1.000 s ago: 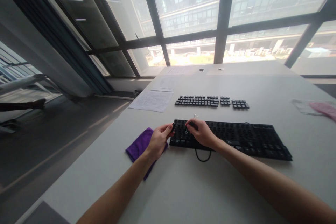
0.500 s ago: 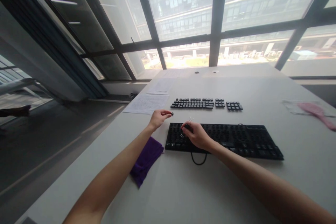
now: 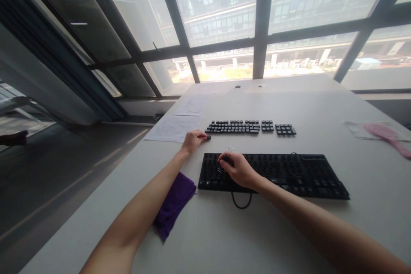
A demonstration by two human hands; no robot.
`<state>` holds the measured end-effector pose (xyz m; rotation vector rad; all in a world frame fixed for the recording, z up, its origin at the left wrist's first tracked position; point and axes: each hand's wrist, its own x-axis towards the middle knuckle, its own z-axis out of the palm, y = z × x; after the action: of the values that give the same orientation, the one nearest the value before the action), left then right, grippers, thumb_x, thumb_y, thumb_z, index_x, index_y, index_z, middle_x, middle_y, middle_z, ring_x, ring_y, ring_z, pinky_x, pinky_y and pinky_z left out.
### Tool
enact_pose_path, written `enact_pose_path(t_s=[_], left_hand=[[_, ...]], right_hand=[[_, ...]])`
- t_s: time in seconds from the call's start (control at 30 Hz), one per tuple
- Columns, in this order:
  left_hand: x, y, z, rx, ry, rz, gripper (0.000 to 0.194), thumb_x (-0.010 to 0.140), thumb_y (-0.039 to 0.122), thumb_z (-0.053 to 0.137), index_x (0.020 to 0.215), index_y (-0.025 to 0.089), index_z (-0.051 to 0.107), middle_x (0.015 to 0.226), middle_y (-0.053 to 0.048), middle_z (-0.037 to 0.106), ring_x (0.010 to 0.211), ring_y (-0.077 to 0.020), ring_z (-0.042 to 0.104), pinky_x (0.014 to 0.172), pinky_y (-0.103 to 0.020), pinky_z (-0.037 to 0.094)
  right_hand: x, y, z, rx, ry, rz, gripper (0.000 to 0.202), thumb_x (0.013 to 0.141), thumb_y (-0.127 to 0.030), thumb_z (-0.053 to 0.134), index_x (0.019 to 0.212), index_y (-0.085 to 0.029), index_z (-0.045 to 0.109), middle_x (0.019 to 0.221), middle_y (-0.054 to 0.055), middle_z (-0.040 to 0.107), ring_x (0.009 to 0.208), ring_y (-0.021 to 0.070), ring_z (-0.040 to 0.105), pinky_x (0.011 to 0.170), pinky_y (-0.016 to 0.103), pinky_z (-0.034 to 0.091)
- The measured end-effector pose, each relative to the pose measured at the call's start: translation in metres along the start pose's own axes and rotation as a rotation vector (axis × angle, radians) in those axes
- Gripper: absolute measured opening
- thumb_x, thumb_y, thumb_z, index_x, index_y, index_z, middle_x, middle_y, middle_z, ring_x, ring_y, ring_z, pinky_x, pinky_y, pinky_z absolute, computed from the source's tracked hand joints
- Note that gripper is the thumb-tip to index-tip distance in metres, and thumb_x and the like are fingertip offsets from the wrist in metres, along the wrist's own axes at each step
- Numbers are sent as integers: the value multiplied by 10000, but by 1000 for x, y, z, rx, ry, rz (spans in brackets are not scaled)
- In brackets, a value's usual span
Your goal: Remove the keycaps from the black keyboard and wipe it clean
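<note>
Left hand pinches a keycap beside the loose rows as the right hand grips a wire tool over the keyboard

From where I stand, the person's left hand [image 3: 193, 140] reaches beyond the far left corner of the black keyboard [image 3: 298, 173], thumb and fingers pinching one dark keycap [image 3: 208, 137]. That cap is just beside the near left corner of the loose keycaps [image 3: 233, 127], though from here I can't quite tell whether it touches the surface or hangs slightly above.

The right hand [image 3: 239, 169] is over the left part of the keyboard, fingers curled around a small wire tool [image 3: 228, 160]; its dark handle sits in the grip, thin wires poking out above and below.

The keyboard lies mid-surface on the white table [image 3: 247, 244], its long sides running roughly along the far edge, with a loop of black cable [image 3: 242, 207] showing past its near side. Beyond it the loose keycaps stand in neat rows, with two smaller blocks toward the right edge.

A purple cloth [image 3: 175, 205] lies between the keyboard and the table's left edge, partly under the left forearm. Papers [image 3: 170, 129] lie along that left edge; near the right edge, a pink handled item [image 3: 382, 132] rests with a clear bag [image 3: 353, 128].
</note>
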<state>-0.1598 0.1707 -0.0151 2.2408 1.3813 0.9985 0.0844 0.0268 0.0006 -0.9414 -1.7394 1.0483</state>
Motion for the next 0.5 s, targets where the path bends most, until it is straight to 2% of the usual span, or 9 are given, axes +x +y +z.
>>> enact_pose_path(t_s=[0.2,0.5], left_hand=[[-2,-5,3,36,66,103,70,824,231,702,800,197,758,885,-52,743,850,-200,679,835,-317,531],[-1,-8,5,87,157,112,69,828,198,700,791,186,758,870,-54,700,808,-183,656,776,-302,529]], right_hand=[[0,0,0,-10,4,5,134,916,-258,555,911,-176,661,659,-11,586,605,135,521,621,252,414],[0,0,0,-4,1,5,144,915,-266,555,920,-172,664,682,-4,604,626,141,536,642,260,423]])
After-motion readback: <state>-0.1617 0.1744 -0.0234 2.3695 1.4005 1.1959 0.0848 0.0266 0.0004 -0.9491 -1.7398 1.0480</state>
